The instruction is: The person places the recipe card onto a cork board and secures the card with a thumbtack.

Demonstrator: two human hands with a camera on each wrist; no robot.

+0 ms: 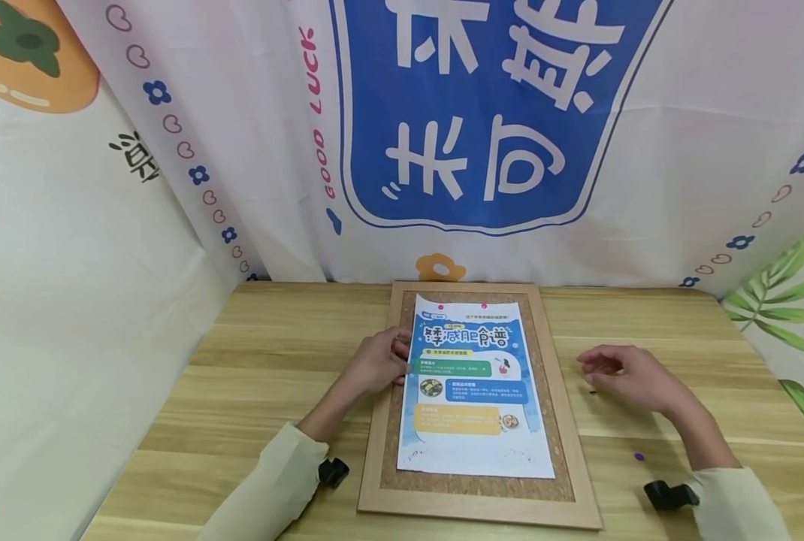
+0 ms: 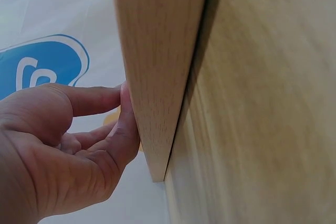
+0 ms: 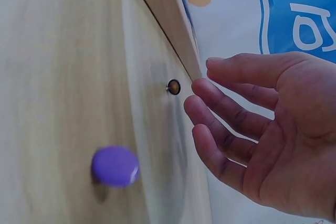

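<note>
Head view: I log a printed sheet on a corkboard with a wooden frame, lying on the table. Two pink pins show at the sheet's top edge. The left hand lies over the frame's left rail, its fingers bent and reaching the sheet's left edge. The right hand is off the board's right side, well apart from the sheet; a dark pin lies just below its fingertips, a purple pin farther toward the person.

Left wrist: I see the fingers bent, thumb and forefinger tips close together at the frame's edge. I cannot tell whether anything is pinched between them. The sheet is hidden here.

Right wrist: fingers loosely curved and spread, holding nothing. I note the dark-rimmed pin near the fingertips, the purple pin farther off, both on the table, with the frame beyond.
</note>
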